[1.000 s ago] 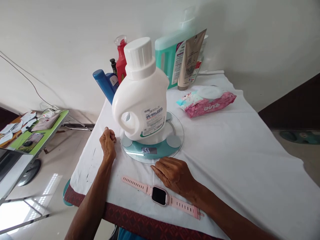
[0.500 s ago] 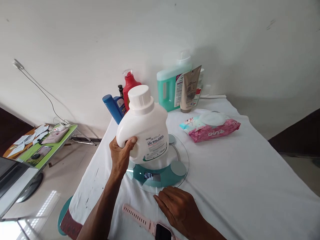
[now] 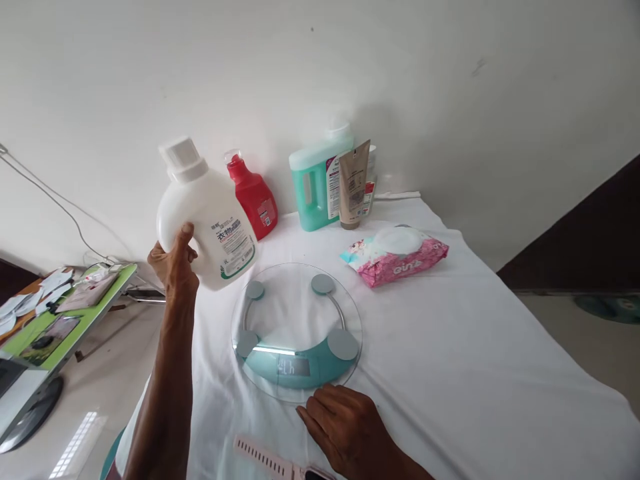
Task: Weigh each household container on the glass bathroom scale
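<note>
A white laundry detergent bottle (image 3: pixel 210 220) with a white screw cap is tilted in the air at the left, above the table. My left hand (image 3: pixel 175 263) is wrapped round its handle, thumb across the front. Nothing stands on the round glass scale (image 3: pixel 295 320), whose lit display (image 3: pixel 294 367) is hard to read. At the scale's near edge rests my right hand (image 3: pixel 345 427), fingers curled in and holding nothing that I can see. Just left of it lies a pink-strapped watch (image 3: pixel 265 459), partly cut off by the frame's lower edge.
Along the wall stand a red bottle (image 3: pixel 254 197), a green handled bottle (image 3: pixel 313 183) and a brown tube (image 3: pixel 353 190). A pink wipes pack (image 3: pixel 400 257) lies on the white-clothed table (image 3: pixel 440 360). To the left is a green desk (image 3: pixel 93 303) with papers.
My left hand has carried the detergent bottle left, off to the side of the scale, and tilted it. The scale's whole glass top now shows. My right hand stays near the scale's edge.
</note>
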### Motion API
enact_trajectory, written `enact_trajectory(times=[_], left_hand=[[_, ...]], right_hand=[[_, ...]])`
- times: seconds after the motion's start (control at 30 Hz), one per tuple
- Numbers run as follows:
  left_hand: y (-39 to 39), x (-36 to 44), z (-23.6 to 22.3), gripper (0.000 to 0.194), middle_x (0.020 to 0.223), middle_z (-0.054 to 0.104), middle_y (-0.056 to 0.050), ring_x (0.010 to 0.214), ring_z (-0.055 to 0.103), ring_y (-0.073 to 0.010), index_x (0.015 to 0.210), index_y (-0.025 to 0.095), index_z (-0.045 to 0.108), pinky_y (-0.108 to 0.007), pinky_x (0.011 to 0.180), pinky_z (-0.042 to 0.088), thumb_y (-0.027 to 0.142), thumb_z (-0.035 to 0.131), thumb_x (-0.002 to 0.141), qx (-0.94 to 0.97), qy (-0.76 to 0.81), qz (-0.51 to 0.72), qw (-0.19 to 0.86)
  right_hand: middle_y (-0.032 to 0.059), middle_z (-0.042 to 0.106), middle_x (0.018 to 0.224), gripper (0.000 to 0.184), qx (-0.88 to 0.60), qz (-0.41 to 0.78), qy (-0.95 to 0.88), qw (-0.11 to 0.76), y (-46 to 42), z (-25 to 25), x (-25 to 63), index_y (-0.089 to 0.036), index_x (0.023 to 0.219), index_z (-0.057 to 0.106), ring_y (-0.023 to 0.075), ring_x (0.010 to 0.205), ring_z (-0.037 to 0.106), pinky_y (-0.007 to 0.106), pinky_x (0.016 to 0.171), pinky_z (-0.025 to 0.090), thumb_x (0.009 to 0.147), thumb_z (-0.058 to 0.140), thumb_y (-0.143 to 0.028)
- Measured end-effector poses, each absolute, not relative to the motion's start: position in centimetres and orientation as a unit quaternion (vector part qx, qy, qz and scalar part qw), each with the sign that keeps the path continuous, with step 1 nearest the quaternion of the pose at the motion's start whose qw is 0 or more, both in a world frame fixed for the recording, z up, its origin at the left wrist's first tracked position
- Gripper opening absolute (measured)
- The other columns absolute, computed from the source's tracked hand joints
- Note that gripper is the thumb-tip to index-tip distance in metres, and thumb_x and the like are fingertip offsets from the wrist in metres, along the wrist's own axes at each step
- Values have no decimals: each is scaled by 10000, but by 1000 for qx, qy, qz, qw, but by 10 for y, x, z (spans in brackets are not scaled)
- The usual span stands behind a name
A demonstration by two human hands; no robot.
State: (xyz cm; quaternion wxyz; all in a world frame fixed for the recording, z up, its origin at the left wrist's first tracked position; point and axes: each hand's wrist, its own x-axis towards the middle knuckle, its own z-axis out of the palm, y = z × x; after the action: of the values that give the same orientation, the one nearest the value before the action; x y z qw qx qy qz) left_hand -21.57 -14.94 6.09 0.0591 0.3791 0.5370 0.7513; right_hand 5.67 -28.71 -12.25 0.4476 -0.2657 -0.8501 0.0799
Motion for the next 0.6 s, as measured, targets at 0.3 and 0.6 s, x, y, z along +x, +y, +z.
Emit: enact_trajectory(times=[0.3, 0.6], left_hand=[[-106, -258, 7, 465, 413, 397, 81, 404, 370, -96, 548, 223, 486, -265, 442, 314, 531, 833, 576, 304, 609, 731, 56], [-92, -267, -12, 484, 587, 469, 50, 551, 465, -131, 730, 204, 543, -295, 578, 447, 647, 736, 708, 368, 616, 696, 36]], right_hand=[[-25, 478, 599, 379, -261, 87, -850, 449, -285, -126, 57, -186, 642, 489, 115, 527, 400, 337, 524, 258, 1001, 544, -78], [-20, 496, 601, 379, -288, 86, -855, 422, -287, -123, 56, -194, 633, 497, 129, 543, 406, 328, 535, 265, 1000, 521, -103]])
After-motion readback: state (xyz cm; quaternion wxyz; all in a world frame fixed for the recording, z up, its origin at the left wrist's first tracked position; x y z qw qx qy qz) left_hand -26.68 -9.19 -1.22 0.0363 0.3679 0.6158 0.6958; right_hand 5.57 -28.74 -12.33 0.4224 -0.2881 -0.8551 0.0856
